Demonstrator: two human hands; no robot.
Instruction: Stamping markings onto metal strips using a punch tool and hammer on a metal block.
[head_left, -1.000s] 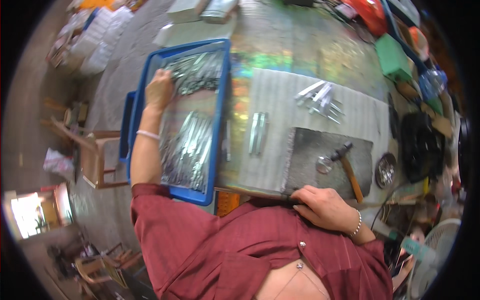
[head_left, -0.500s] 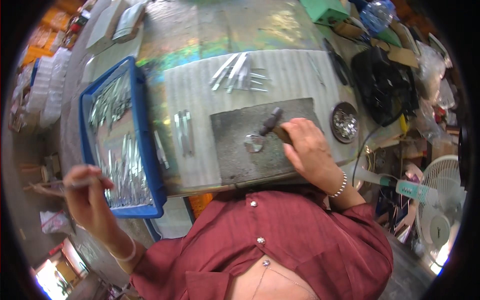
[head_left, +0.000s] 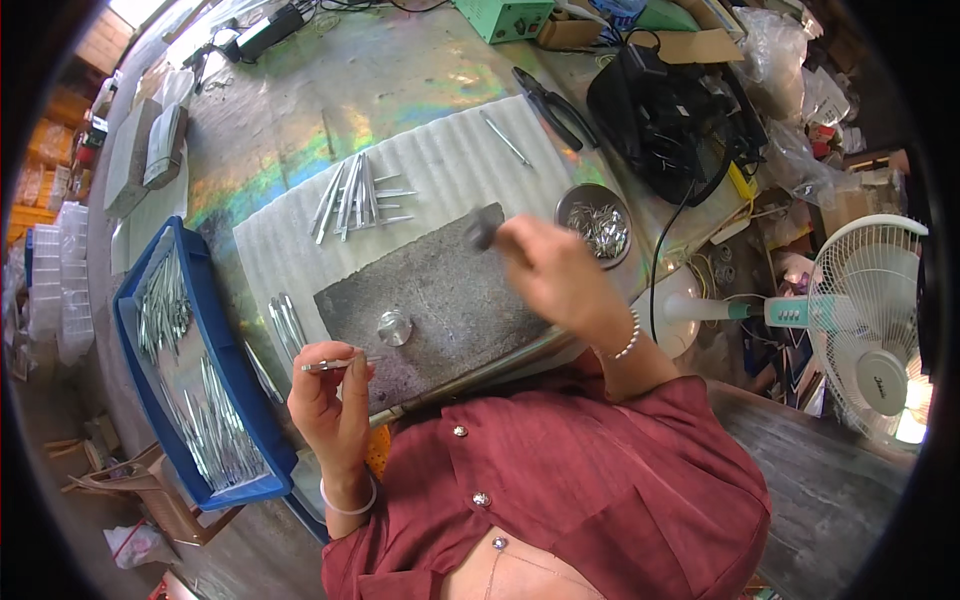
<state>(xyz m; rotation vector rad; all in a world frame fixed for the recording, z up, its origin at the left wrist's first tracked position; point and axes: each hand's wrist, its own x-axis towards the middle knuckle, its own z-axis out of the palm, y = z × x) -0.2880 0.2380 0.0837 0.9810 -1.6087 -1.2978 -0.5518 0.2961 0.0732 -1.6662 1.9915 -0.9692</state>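
Note:
My left hand [head_left: 335,400] pinches a slim silver metal rod [head_left: 325,366] at the near left corner of a dark grey slab [head_left: 450,310]. Beside the rod's tip, a small round shiny metal block [head_left: 394,327] rests on the slab. My right hand [head_left: 565,275] is closed around a hammer [head_left: 483,228], its dark head above the slab's far right part; the fingers cover most of the handle. A round dish of small shiny metal parts [head_left: 600,228] stands just beyond my right hand.
A blue tray [head_left: 205,260] of slim metal pieces lies at left. More pieces fan out [head_left: 355,195] on the pale foam sheet [head_left: 440,150]. Pliers [head_left: 555,108] and a black device [head_left: 660,120] sit at far right. A standing fan [head_left: 870,330] is to the right.
My left hand has moved right with the rod, from beside the tray to the slab. The hammer has lifted away from the round block. The view has turned and shifted.

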